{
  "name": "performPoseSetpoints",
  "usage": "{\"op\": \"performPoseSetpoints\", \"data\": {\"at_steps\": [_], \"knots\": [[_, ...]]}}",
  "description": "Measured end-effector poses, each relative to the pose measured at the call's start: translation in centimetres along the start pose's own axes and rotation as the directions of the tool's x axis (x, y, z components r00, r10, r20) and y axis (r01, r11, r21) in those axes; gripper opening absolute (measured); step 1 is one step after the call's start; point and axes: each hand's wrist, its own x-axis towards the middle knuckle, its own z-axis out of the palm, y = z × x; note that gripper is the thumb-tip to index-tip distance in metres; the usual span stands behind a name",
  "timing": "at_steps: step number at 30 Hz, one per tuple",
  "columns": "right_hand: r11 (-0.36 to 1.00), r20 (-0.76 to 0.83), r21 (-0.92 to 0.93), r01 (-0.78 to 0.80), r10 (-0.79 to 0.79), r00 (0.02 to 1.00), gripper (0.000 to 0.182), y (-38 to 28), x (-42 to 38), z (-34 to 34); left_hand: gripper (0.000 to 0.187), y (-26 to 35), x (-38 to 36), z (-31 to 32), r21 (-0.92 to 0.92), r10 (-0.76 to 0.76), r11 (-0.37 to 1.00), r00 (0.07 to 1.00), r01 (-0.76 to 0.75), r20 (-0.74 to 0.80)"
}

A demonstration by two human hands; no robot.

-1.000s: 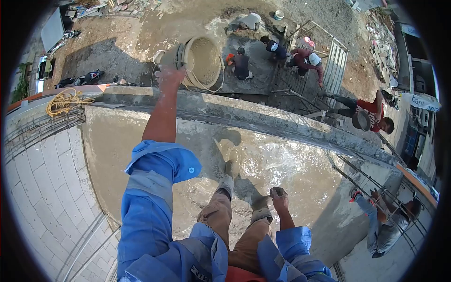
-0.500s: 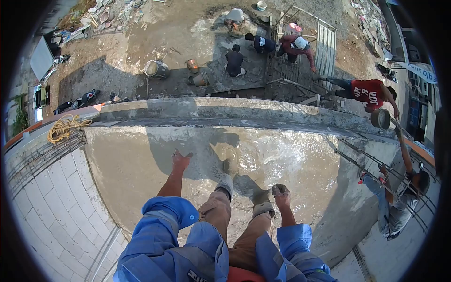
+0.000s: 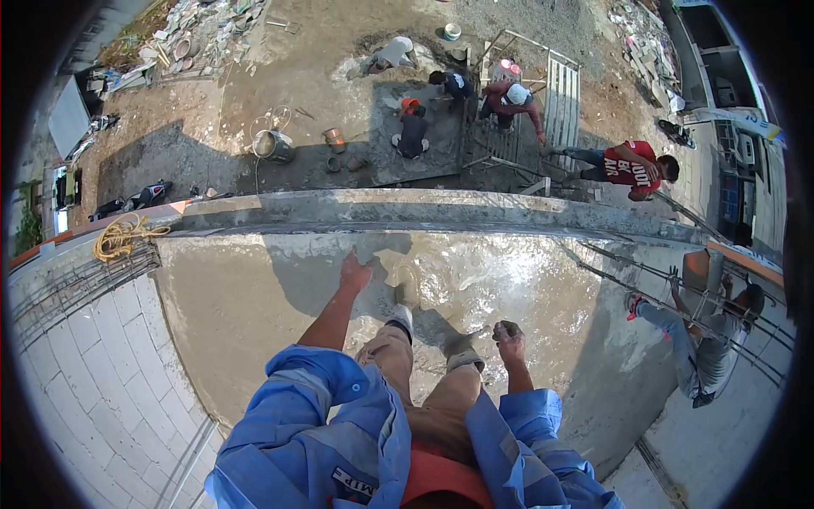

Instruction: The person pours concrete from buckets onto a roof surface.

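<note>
My left hand (image 3: 355,273) is held out over the wet cement surface (image 3: 254,293), empty, with a finger stretched forward. My right hand (image 3: 510,341) is curled closed and looks dark, perhaps coated with cement. Something small and dark pokes out at its left side, too small to name. Between my hands, my legs in brown trousers (image 3: 449,407) stand in the wet cement. One boot (image 3: 462,352) shows beside the shadow. Blue sleeves cover my upper arms.
At right, a person in grey (image 3: 721,339) sits by steel bars (image 3: 653,301) with a bucket (image 3: 697,270). A person in red (image 3: 638,170) and several others are on the ground beyond the ledge (image 3: 381,204). Yellow rope (image 3: 123,237) lies on the left corner; block wall (image 3: 110,365) below.
My left hand has moved right and forward, its fingers less spread. My right hand has shifted slightly up. The bucket has passed from the person in red to the person in grey.
</note>
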Motion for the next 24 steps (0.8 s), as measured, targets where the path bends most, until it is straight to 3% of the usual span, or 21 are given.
{"op": "performPoseSetpoints", "data": {"at_steps": [3,7,10,15,17,19,20,21,22,24], "knots": [[0.997,-0.005,-0.004,0.081,-0.081,0.997,0.034,-2.9,-1.7,-1.6,0.087,0.2,-0.7,-2.6,0.002,0.032,0.999,0.998,-0.032,-0.06],[0.989,-0.101,0.059,0.137,-0.131,0.986,0.038,-4.9,-4.3,-3.7,0.083,-0.9,-1.3,-5.1,0.026,-0.033,0.999,0.995,0.036,-0.093],[0.986,-0.138,0.089,0.14,-0.127,0.982,0.038,-3.4,-5.3,-5.5,0.081,-2.0,-2.7,-6.4,0.035,-0.055,0.998,0.994,0.059,-0.095],[0.987,-0.231,0.118,0.109,-0.079,0.97,0.041,0.7,-7.0,-7.9,0.085,-2.9,-4.0,-8.2,0.076,-0.025,0.997,0.998,0.03,-0.064],[1.0,-0.234,-0.015,0.002,-0.005,0.972,0.042,1.1,-8.6,-9.1,0.078,-3.0,-3.4,-7.8,-0.057,-0.04,0.998,0.999,0.041,0.005],[0.989,-0.333,-0.133,0.068,-0.109,0.937,0.041,3.8,-9.0,-9.5,0.065,1.3,-7.6,-9.2,-0.161,-0.087,0.983,0.996,0.086,0.001],[0.985,-0.367,-0.173,-0.004,-0.061,0.928,0.044,3.0,-10.4,-9.7,0.059,1.8,-7.5,-9.3,-0.155,-0.123,0.979,0.991,0.131,0.061],[0.986,-0.393,-0.16,-0.042,-0.025,0.919,0.045,2.4,-11.5,-9.9,0.069,1.1,-6.3,-8.9,-0.141,-0.122,0.982,0.992,0.126,0.038],[0.993,-0.44,-0.105,-0.057,0.006,0.898,0.045,2.9,-11.9,-10.4,0.065,0.9,-5.7,-8.5,-0.117,-0.089,0.989,0.994,0.096,0.058],[0.998,-0.38,-0.055,-0.025,0.002,0.925,0.045,3.8,-12.3,-11.4,0.062,-0.7,-4.1,-7.6,-0.077,-0.029,0.996,0.997,0.034,0.074]]}}
